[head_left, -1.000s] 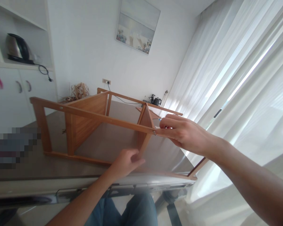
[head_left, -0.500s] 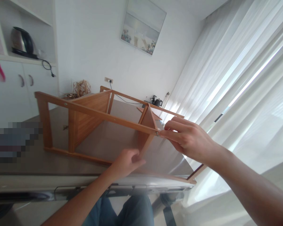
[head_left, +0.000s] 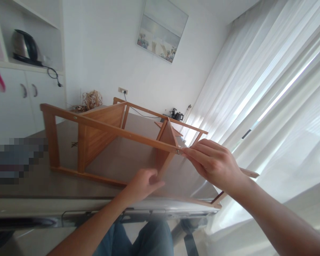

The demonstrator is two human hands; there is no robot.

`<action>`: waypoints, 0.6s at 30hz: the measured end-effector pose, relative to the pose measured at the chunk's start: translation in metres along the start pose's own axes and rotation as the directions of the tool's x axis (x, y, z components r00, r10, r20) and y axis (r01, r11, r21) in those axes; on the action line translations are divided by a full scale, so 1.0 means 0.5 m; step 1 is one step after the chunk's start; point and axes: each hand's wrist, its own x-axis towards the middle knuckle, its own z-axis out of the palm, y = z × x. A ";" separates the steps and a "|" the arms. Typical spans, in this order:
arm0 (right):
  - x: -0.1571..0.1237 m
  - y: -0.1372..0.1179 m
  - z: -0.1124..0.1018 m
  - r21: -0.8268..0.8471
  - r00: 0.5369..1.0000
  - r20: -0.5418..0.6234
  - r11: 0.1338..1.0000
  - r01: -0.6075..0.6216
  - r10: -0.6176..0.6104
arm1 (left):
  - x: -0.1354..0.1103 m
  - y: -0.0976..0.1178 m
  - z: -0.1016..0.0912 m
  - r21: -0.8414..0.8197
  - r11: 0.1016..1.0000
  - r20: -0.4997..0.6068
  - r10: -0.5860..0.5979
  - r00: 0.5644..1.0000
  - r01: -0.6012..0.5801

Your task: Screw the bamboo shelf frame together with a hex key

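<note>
A wooden shelf unit (head_left: 104,127) lies on its side on the table, its rails joined by slatted shelves. My left hand (head_left: 141,184) is at the near side, thumb and fingers around the edge of the right-hand shelf (head_left: 165,166); some fingers are hidden behind it. At the upper rail, a metal bolt head (head_left: 178,152) shows where this shelf meets the rail. My right hand (head_left: 214,161) is closed in a pinch right beside that bolt. Whatever lies between its fingertips is too small and covered to make out.
The grey tabletop (head_left: 117,151) has its front edge just before my knees. Dry straw-like packing (head_left: 92,100) lies at the back left. A flat wooden piece (head_left: 177,130) and a black pot (head_left: 179,116) are farther back. White curtains (head_left: 290,106) hang at the right.
My right hand has turned and dropped slightly at the bolt, and more of the rail shows behind it. My left hand and the shelf unit look almost unmoved.
</note>
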 end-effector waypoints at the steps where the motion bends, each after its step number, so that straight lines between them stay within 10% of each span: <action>1: -0.003 -0.005 0.003 -0.023 1.000 -0.028 1.000 -0.011 0.010 | 0.000 0.000 0.000 0.000 1.000 0.001 0.001 1.000 -0.001; 18: -0.041 -0.090 0.076 -0.024 0.856 -0.393 0.927 -0.374 0.335 | 0.001 -0.007 0.005 -0.019 1.000 0.016 0.010 1.000 -0.010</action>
